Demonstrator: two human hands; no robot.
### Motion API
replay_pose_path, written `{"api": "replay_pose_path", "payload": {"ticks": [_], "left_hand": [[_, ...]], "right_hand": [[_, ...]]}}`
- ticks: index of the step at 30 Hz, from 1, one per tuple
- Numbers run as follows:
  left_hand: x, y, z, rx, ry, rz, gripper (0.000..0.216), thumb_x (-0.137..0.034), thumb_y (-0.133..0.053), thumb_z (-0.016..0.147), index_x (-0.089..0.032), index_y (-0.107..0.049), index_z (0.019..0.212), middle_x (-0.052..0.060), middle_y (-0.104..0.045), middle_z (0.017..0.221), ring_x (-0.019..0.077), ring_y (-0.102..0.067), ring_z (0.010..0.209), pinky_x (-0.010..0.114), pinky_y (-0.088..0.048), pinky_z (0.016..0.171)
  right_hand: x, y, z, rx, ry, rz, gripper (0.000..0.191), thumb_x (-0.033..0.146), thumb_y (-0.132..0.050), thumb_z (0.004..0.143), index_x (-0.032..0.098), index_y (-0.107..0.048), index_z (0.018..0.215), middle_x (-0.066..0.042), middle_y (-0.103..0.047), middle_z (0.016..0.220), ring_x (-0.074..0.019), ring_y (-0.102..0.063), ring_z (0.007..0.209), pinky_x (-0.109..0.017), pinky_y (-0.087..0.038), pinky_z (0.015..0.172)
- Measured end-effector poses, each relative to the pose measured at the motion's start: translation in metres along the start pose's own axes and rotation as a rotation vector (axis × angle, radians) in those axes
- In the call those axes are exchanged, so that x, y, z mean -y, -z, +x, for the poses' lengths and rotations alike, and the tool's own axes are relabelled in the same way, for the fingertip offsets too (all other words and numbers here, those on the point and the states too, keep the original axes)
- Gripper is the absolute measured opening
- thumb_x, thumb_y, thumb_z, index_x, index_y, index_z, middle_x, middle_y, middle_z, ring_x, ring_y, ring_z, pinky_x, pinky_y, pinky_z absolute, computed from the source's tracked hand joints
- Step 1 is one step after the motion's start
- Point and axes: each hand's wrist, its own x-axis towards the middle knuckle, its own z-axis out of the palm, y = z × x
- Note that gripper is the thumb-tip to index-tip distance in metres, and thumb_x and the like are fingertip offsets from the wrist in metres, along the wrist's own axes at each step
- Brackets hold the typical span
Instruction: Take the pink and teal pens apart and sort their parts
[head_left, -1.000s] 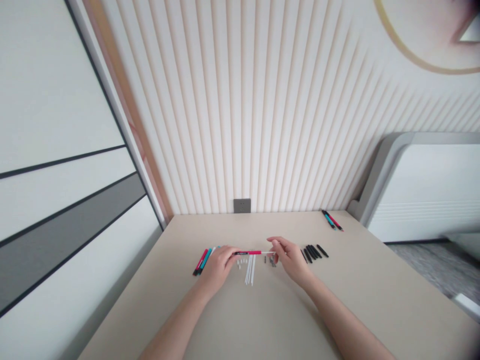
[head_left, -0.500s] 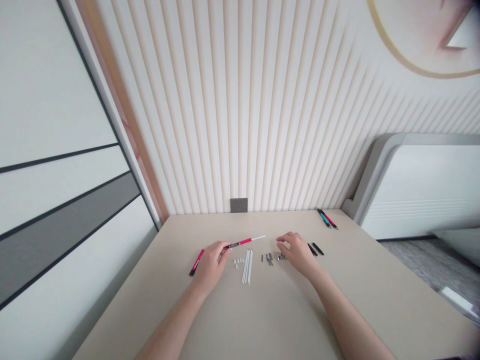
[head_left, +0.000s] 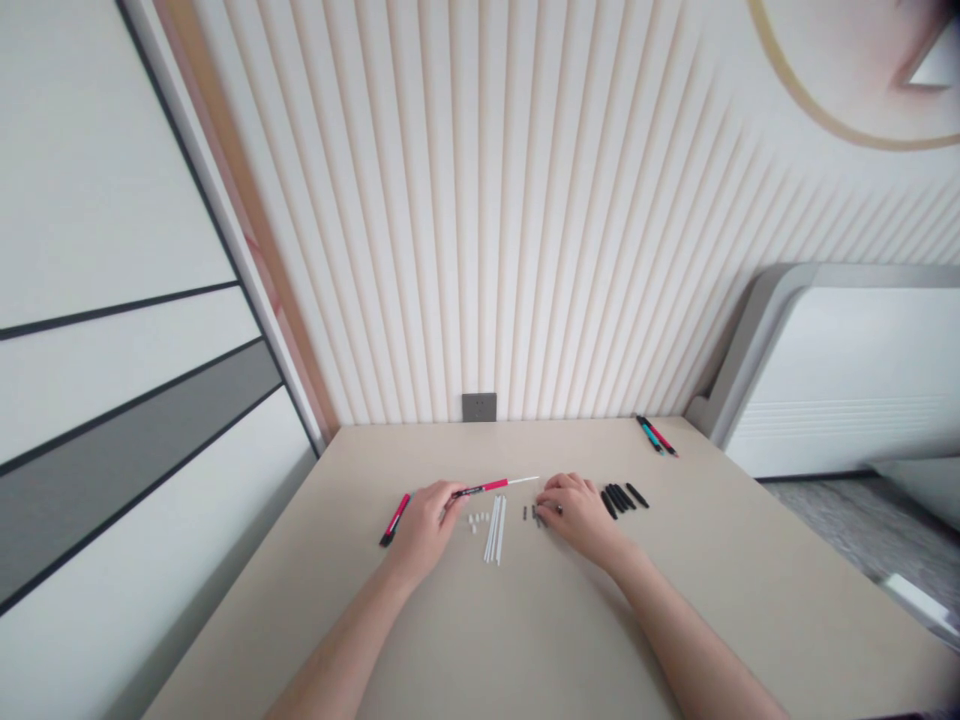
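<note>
My left hand is closed round a red pen barrel with a white refill sticking out of its right end, held a little above the beige table. My right hand rests on the table with its fingers curled over small dark parts; what it grips, if anything, is hidden. Between the hands lie several white refills and tiny white pieces. A red pen lies just left of my left hand.
Several black pen caps lie in a row right of my right hand. Two finished pens, teal and red, lie at the far right by the ribbed wall. A grey wall socket sits at the table's back edge.
My right hand let go of the pen's tip, reached right towards the black caps, then came back left onto the small dark parts. My left hand tilted the pen upward.
</note>
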Motion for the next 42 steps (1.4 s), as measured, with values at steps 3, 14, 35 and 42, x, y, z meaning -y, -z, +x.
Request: {"api": "replay_pose_path", "payload": {"ticks": [3, 14, 35, 42], "left_hand": [[-0.001, 0.000, 0.000, 0.002, -0.005, 0.005, 0.018, -0.031, -0.048, 0.095, -0.022, -0.064, 0.096, 0.003, -0.069, 0.088, 0.0203, -0.064, 0.083, 0.032, -0.049, 0.077], [0.003, 0.000, 0.000, -0.011, 0.003, -0.004, 0.018, -0.032, -0.049, 0.095, -0.022, -0.065, 0.098, 0.003, -0.070, 0.088, 0.0191, -0.064, 0.078, 0.032, -0.049, 0.075], [0.001, 0.001, -0.001, 0.011, -0.005, 0.035, 0.018, -0.032, -0.047, 0.096, -0.023, -0.063, 0.097, 0.002, -0.070, 0.091, 0.0200, -0.065, 0.084, 0.033, -0.048, 0.078], [0.001, 0.001, 0.000, 0.000, -0.003, 0.017, 0.016, -0.031, -0.049, 0.095, -0.024, -0.063, 0.097, 0.002, -0.070, 0.090, 0.0197, -0.065, 0.084, 0.032, -0.048, 0.077]], "right_hand": [[0.001, 0.000, -0.001, 0.000, -0.005, 0.011, 0.015, 0.028, -0.060, 0.087, 0.027, -0.075, 0.091, -0.004, -0.067, 0.100, -0.0222, -0.055, 0.100, -0.034, -0.033, 0.086], [0.004, 0.000, 0.002, -0.018, 0.029, 0.074, 0.009, 0.024, -0.064, 0.084, 0.025, -0.071, 0.088, -0.002, -0.069, 0.097, -0.0207, -0.057, 0.098, -0.033, -0.034, 0.088], [-0.003, 0.003, 0.012, -0.223, -0.258, 0.973, 0.044, 0.052, -0.064, 0.079, 0.014, -0.070, 0.101, -0.008, -0.073, 0.078, -0.0205, -0.065, 0.075, -0.034, -0.050, 0.070], [0.004, 0.011, 0.012, -0.217, -0.234, 1.133, 0.044, 0.054, -0.072, 0.072, 0.015, -0.069, 0.093, -0.009, -0.074, 0.081, -0.0201, -0.067, 0.078, -0.034, -0.050, 0.075]]}}
